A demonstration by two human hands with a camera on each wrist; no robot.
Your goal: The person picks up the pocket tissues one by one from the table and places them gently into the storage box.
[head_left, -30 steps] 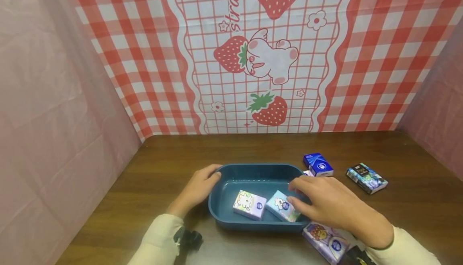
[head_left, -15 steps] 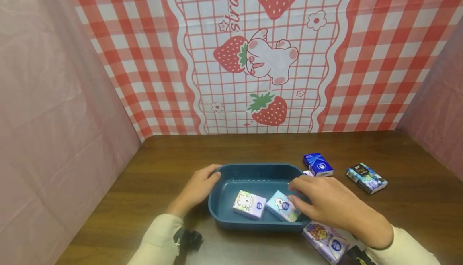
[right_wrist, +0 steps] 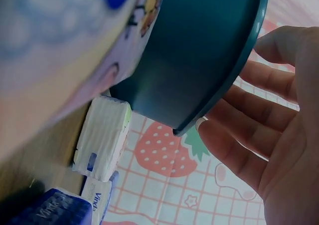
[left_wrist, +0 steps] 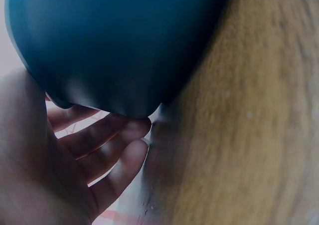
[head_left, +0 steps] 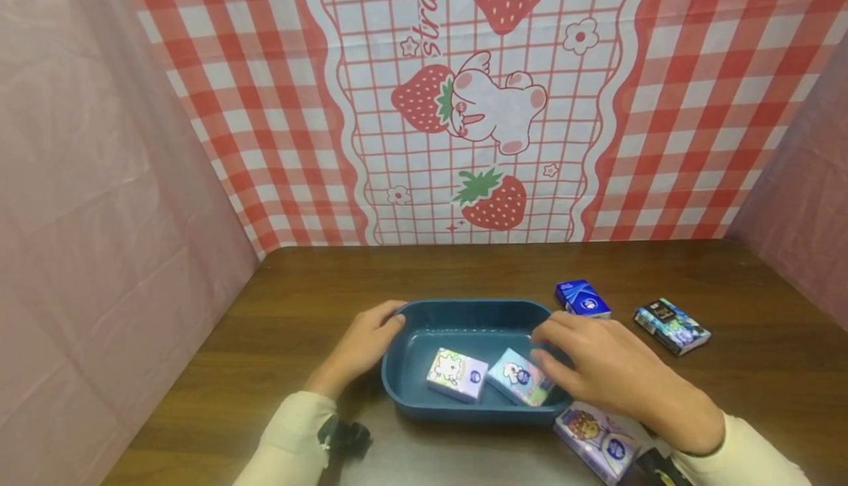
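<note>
A dark blue plastic basin (head_left: 477,414) stands on the table. Two tissue packs lie inside it: a pale purple one (head_left: 457,375) and a light blue one (head_left: 520,378). My left hand (head_left: 361,342) holds the basin's left end, thumb at the rim and fingers along the outer wall, as the left wrist view shows (left_wrist: 99,150). Over the basin's right end hovers my right hand (head_left: 606,364), its fingers loosely extended beside the rim. In the right wrist view that hand (right_wrist: 279,120) holds nothing; whether its thumb touches the rim is unclear.
By the right forearm lies a purple tissue pack (head_left: 596,442). Farther back are a deep blue pack (head_left: 583,300) and a dark floral pack (head_left: 672,326). A white-sided pack (right_wrist: 102,137) shows beside the basin in the right wrist view. Checked cloth (head_left: 278,103) hangs behind the table.
My right hand has risen slightly and shifted a little away from the light blue tissue pack, covering part of the deep blue one's front. The left hand and basin stay put.
</note>
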